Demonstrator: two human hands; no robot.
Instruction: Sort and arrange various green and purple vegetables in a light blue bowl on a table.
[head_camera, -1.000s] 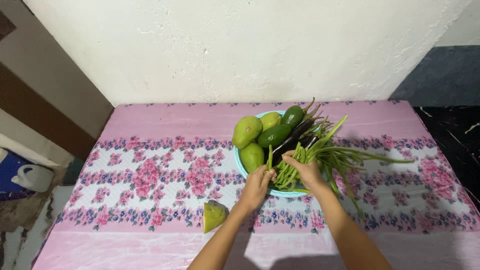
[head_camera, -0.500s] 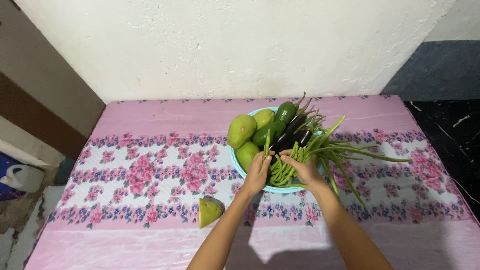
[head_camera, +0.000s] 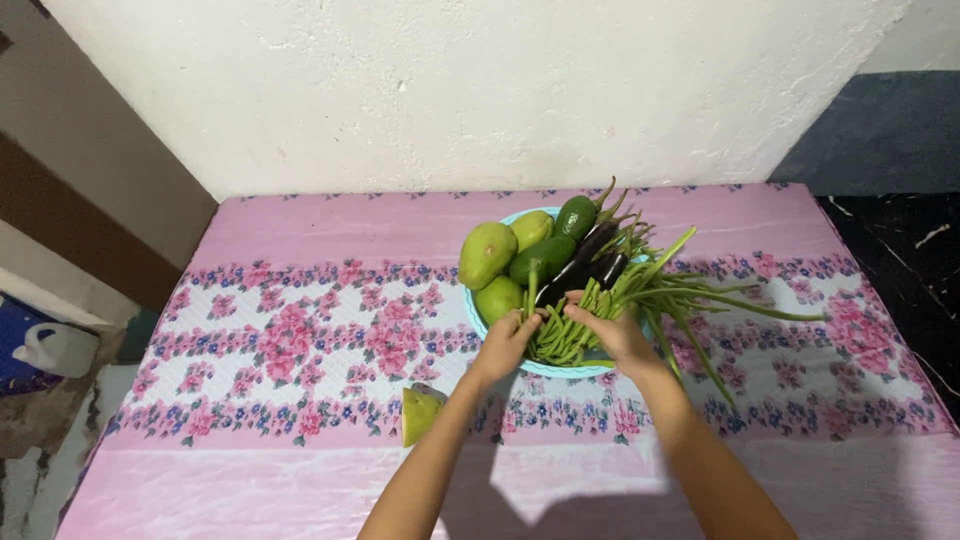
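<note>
On the near right side of a light blue bowl (head_camera: 480, 322) lies a bunch of long green beans (head_camera: 590, 318), its thin ends fanning out over the rim to the right. Both hands meet at the bunch's cut end: the left hand (head_camera: 505, 345) has its fingers pinched shut around one bean, and the right hand (head_camera: 617, 335) has its fingers curled closed around the rest of the bunch. Just behind the beans sit dark purple eggplants (head_camera: 592, 262), two dark green avocados (head_camera: 545, 258) and three pale green mangoes (head_camera: 487, 254). The bowl stands on a counter under a pink flowered cloth (head_camera: 300, 340), where a cut wedge of green fruit (head_camera: 420, 412) lies near the left forearm.
</note>
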